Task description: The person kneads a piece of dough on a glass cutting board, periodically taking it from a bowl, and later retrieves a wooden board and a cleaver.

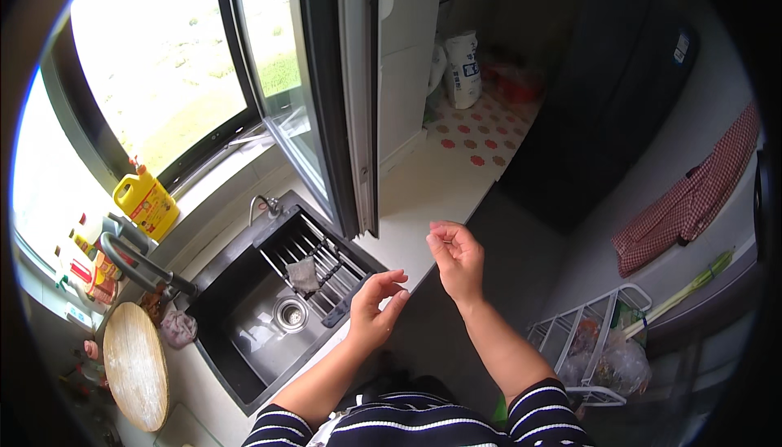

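Both my hands are raised in front of me, beside the right edge of a black sink (238, 375). My left hand (379, 310) hovers near the sink's front corner, fingers slightly bent and thumb apart, holding nothing. A little farther right, my right hand (459, 261) is held up over the dark floor by the counter's edge. Its fingers curve loosely toward the thumb, and I see nothing between them. Inside the sink sits a metal drain rack (332, 266) with a grey cloth (303, 274) on it. Neither hand touches the sink or the rack.
An open window sash (314, 80) juts over the counter (407, 202). Left of the sink are a curved faucet (134, 261), a round wooden board (136, 369), a crumpled pinkish cloth (179, 329) and a yellow jug (147, 204). A white rack (599, 341) stands at right, below a checked garment (692, 194).
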Demonstrator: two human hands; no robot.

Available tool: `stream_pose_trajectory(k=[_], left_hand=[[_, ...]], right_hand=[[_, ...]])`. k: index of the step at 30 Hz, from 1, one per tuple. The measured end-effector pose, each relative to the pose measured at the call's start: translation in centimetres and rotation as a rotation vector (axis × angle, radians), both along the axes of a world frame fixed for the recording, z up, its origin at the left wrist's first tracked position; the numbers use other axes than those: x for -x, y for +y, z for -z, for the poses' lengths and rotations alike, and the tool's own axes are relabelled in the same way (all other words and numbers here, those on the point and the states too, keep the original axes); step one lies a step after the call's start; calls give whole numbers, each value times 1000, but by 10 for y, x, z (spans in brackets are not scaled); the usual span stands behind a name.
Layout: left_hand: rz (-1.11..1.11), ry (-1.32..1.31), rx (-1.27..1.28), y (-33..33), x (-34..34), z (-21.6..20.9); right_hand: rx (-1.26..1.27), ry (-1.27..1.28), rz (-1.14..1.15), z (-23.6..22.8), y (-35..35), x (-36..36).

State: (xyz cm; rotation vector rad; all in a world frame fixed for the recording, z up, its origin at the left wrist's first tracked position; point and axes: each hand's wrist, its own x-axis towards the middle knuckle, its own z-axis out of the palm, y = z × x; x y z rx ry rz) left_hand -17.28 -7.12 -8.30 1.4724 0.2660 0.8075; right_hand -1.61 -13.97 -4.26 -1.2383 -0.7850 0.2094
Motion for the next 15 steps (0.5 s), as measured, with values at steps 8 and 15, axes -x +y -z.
stream_pose_trajectory(k=[8, 15], left_hand=[[-142, -100, -50, 66, -150, -91], [-544, -129, 26, 90, -179, -113]], right_hand=[[-60, 59, -199, -52, 82, -133], [-52, -33, -572, -99, 169, -170]])
